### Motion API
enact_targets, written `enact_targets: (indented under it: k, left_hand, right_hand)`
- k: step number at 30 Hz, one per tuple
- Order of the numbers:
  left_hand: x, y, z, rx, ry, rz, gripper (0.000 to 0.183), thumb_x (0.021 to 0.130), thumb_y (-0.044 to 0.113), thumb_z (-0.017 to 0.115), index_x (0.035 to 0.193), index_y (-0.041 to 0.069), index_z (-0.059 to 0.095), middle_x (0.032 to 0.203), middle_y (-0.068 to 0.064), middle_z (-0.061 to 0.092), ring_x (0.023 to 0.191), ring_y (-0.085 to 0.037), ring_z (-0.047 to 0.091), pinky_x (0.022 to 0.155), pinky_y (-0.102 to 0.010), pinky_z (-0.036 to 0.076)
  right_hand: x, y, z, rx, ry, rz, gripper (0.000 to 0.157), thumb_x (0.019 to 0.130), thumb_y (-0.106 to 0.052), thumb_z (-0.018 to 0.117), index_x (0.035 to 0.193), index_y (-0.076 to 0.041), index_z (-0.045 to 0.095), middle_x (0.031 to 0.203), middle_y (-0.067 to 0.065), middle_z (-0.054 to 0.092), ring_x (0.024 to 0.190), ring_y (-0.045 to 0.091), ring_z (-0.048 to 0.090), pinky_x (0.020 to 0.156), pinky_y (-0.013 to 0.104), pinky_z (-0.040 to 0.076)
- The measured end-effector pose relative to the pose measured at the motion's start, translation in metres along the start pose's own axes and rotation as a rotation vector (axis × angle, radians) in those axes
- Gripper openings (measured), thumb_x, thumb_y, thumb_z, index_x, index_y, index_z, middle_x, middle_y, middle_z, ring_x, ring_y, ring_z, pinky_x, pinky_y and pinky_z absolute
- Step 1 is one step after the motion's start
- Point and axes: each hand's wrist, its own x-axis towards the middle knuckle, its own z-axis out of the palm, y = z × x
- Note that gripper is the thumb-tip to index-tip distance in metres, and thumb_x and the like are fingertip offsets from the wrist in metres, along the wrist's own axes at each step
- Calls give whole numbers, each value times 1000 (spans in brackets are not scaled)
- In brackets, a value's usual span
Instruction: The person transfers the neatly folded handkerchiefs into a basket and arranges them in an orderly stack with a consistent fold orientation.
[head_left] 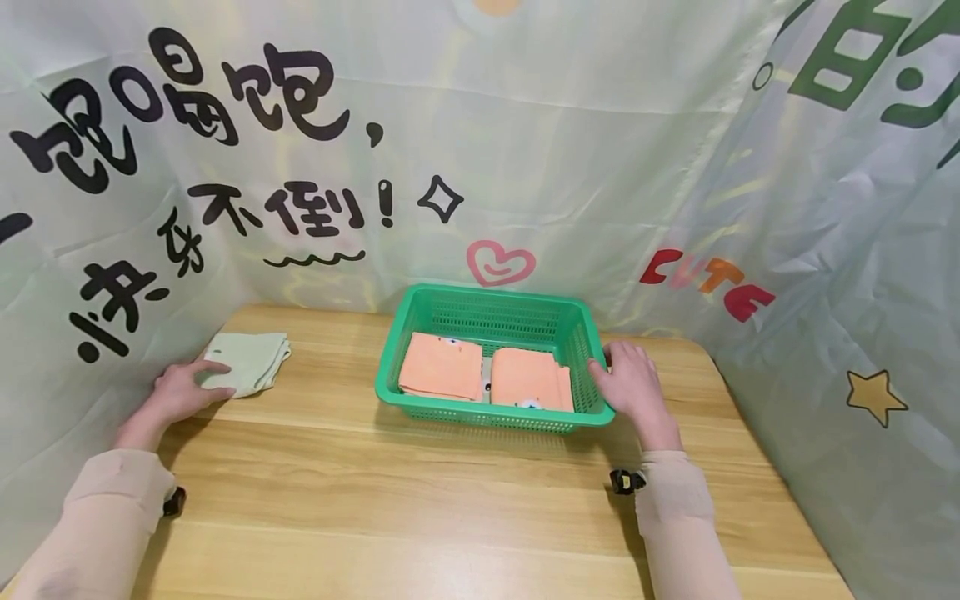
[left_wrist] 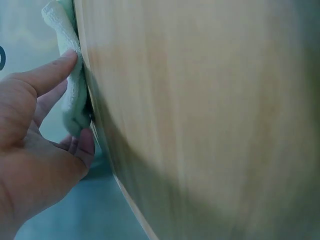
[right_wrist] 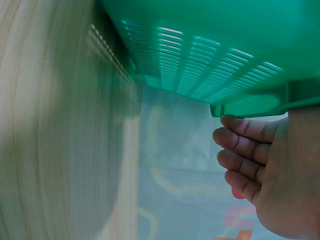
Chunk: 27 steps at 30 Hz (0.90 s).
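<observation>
At the table's left side my left hand (head_left: 182, 390) holds a folded pale green towel (head_left: 255, 354), with its thumb along the near edge and a finger on top. In the left wrist view the towel (left_wrist: 75, 95) has a fluffy, layered edge and sits between the thumb and the fingers. My right hand (head_left: 628, 382) grips the right rim of a green plastic basket (head_left: 487, 294), thumb over the rim. The right wrist view shows the fingers (right_wrist: 242, 160) outside, below the rim. Two folded orange towels (head_left: 441, 367) lie side by side in the basket.
The wooden table (head_left: 420, 517) carries the basket near its back edge. A pale printed curtain (head_left: 585, 167) stands close behind the table and along both sides. A small black wrist camera (head_left: 627, 481) sits at the right cuff.
</observation>
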Motion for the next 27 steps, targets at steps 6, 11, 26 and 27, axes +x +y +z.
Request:
enact_targets:
  k: [6, 11, 26, 27]
  left_hand:
    - [1, 2, 0, -25, -49, -13, 57, 96, 29, 74, 137, -6, 55, 144, -49, 35, 115, -73, 32, 94, -77, 27]
    - [2, 4, 0, -39, -36, -1, 55, 94, 26, 77, 134, -7, 58, 145, -50, 34, 126, -72, 33, 103, -77, 28]
    - [-8, 23, 2, -111, 74, 41, 34, 100, 12, 67, 129, -6, 65, 127, -38, 52, 78, -34, 63, 70, -36, 46]
    - [-8, 24, 2, -112, 81, 42, 34, 100, 12, 67, 129, -6, 65, 129, -38, 51, 88, -41, 62, 77, -43, 48]
  right_hand:
    - [0, 0, 0, 2, -4, -1, 38, 104, -30, 53, 114, 5, 63, 113, 24, 62, 107, 42, 50, 94, 61, 37]
    - [1, 1, 0, 0, 1, -1, 36, 104, -29, 54, 113, 5, 63, 112, 24, 62, 107, 42, 50, 94, 61, 37]
    - [0, 0, 0, 2, -2, -6, 33, 104, -28, 54, 111, 3, 63, 110, 22, 62, 105, 41, 50, 92, 61, 37]
    - [0, 0, 0, 2, -2, -6, 34, 104, -28, 54, 112, 4, 63, 110, 22, 62, 105, 41, 50, 93, 61, 37]
